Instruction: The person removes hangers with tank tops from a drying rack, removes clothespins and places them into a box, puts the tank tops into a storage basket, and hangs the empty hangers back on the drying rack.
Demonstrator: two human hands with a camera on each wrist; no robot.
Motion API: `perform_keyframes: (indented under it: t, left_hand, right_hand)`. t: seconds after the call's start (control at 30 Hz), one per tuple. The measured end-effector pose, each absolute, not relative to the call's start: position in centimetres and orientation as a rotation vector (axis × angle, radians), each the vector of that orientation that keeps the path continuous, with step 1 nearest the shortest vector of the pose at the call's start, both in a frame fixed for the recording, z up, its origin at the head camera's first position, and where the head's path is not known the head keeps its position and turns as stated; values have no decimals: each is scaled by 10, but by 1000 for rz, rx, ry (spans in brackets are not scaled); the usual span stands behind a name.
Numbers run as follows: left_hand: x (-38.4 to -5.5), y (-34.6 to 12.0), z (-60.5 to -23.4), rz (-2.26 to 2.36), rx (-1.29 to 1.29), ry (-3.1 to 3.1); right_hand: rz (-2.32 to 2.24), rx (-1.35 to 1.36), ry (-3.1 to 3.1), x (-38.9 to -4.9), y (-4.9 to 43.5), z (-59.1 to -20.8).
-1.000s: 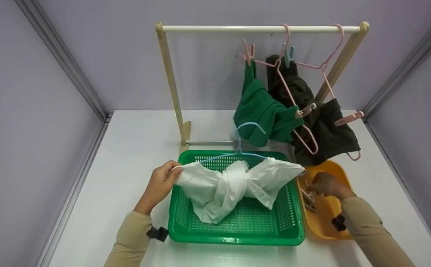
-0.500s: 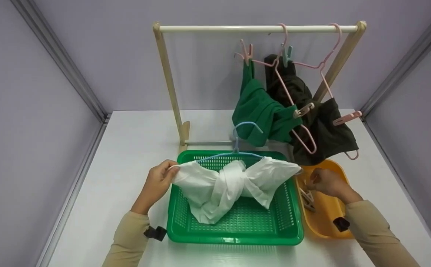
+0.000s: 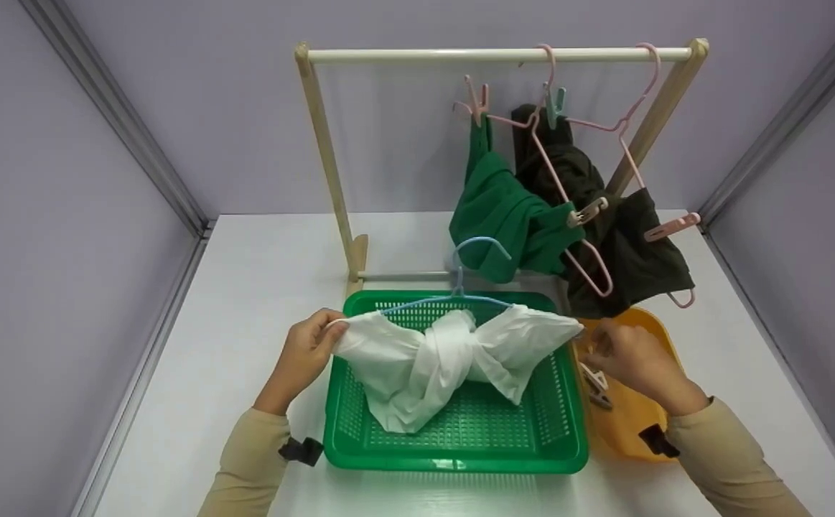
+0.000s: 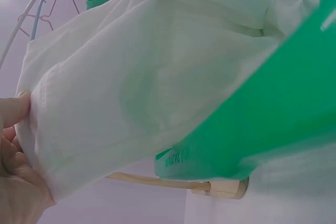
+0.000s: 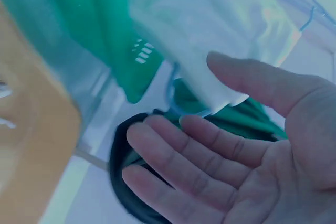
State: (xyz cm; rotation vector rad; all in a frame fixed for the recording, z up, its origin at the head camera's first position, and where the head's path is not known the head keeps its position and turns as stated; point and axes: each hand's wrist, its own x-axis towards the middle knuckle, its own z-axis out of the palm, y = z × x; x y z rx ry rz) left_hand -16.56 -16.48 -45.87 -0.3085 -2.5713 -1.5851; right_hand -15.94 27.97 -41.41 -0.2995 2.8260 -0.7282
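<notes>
A white garment (image 3: pixel 403 359), bunched and twisted at its middle, is draped on a light blue hanger (image 3: pixel 458 287) over the green basket (image 3: pixel 453 465). My left hand (image 3: pixel 306 359) pinches the garment's left end between thumb and fingers, as the left wrist view also shows. Over the yellow bin (image 3: pixel 629 431) is my right hand (image 3: pixel 636 359), close to the garment's right end. In the right wrist view that hand's thumb stands apart from its fingers, with nothing between them. Several clothespins (image 3: pixel 595 388) lie in the bin below it.
Behind the basket stands a drying rack (image 3: pixel 417 55). Two pink hangers (image 3: pixel 550 161) hang from its bar, bearing a green garment (image 3: pixel 496 208) and a dark garment (image 3: pixel 650 251), both held by clothespins.
My right hand has risen from the clothespins in the yellow bin and shifted slightly toward the white garment's right end. My left hand keeps its hold on the garment.
</notes>
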Motion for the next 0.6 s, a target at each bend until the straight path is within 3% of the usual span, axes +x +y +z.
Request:
perform_keyframes:
  t: [0.6]
  left_hand:
    - [-165, -164, -458, -1546, -325, -2579]
  right_hand:
    - [-858, -485, 3142, -141, 252, -400]
